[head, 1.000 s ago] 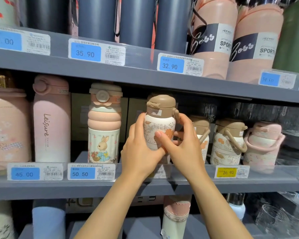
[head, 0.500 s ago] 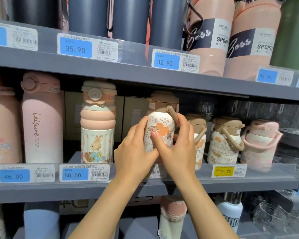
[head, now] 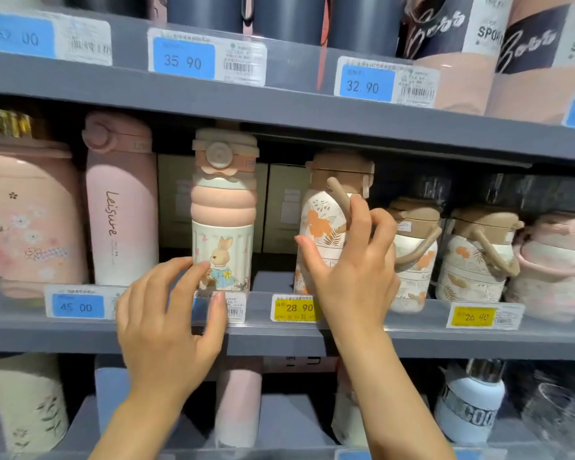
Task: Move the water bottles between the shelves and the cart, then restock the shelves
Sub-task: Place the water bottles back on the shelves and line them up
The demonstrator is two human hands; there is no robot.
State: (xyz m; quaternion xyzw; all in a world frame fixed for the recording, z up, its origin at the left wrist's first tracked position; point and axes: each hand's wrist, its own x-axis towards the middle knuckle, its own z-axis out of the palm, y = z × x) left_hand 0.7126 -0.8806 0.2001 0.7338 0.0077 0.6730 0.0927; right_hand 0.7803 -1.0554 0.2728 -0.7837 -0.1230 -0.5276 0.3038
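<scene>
The grey shop shelf [head: 279, 336] is packed with bottles standing in a row. The right hand [head: 352, 280] curls round the flower bottle [head: 322, 227] near the middle of that shelf, while the left hand [head: 170, 327] is spread wide, its fingertips touching the bunny bottle [head: 224, 234] just beside it. To do this well, I think each bottle should be turned gently, picture facing out, without bumping its neighbours.
</scene>
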